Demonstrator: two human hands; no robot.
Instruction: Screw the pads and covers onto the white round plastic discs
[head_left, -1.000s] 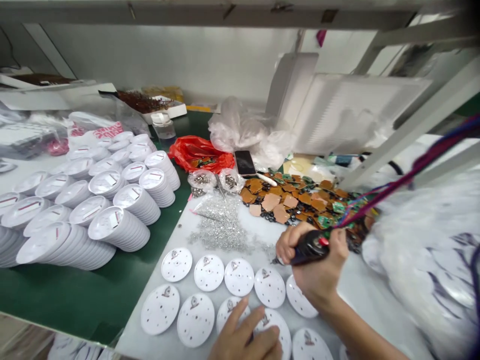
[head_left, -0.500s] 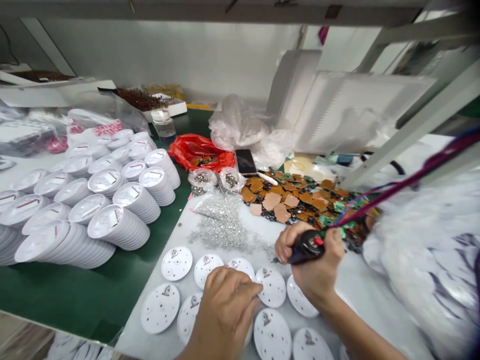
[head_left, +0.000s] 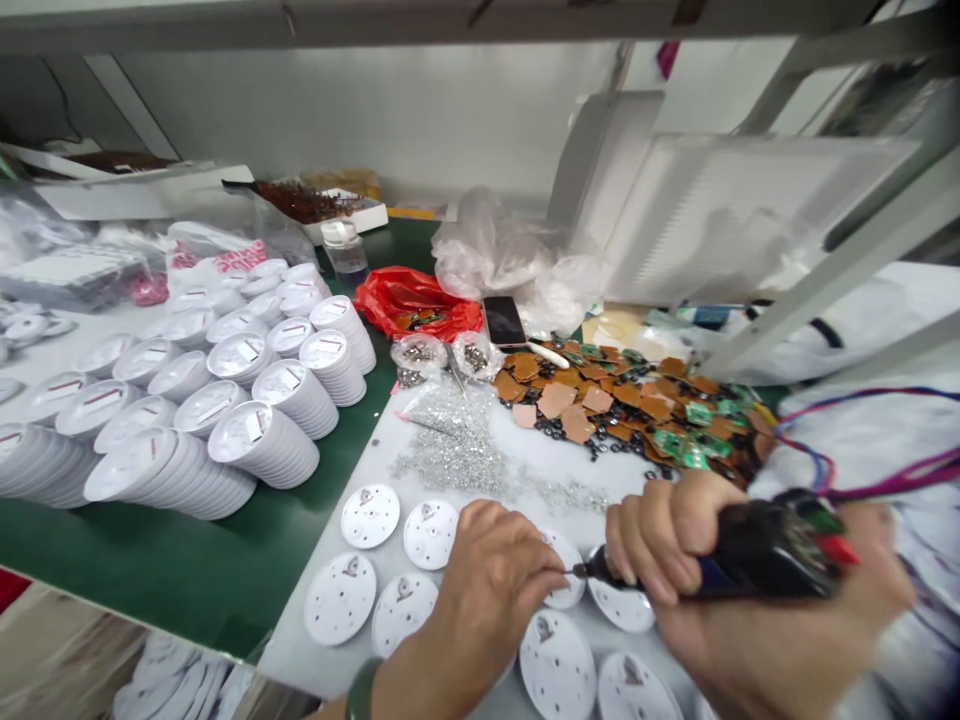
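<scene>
My right hand [head_left: 765, 635] is wrapped round a black electric screwdriver [head_left: 765, 550], held nearly level with its bit pointing left. The bit's tip meets the pinched fingertips of my left hand [head_left: 487, 580]; whatever sits between them is too small or hidden to make out. Below both hands, round white plastic discs [head_left: 556, 665] with holes and a small metal piece on each lie in rows on a white board [head_left: 300, 670]. My left hand covers part of these rows. Small silver screws [head_left: 457, 450] are heaped just behind the discs.
Stacks of white cups [head_left: 262, 445] fill the green mat [head_left: 187, 580] at left. Brown and green circuit boards [head_left: 637, 400] spread behind my right hand. A red bag [head_left: 420, 300], a phone [head_left: 504, 322] and tweezers [head_left: 456, 370] lie farther back. Coloured cables [head_left: 892, 480] run right from the screwdriver.
My right hand has swung the screwdriver from steeply tilted to nearly level, its bit now at my left fingertips. My left hand has moved slightly right. The view has shifted a little.
</scene>
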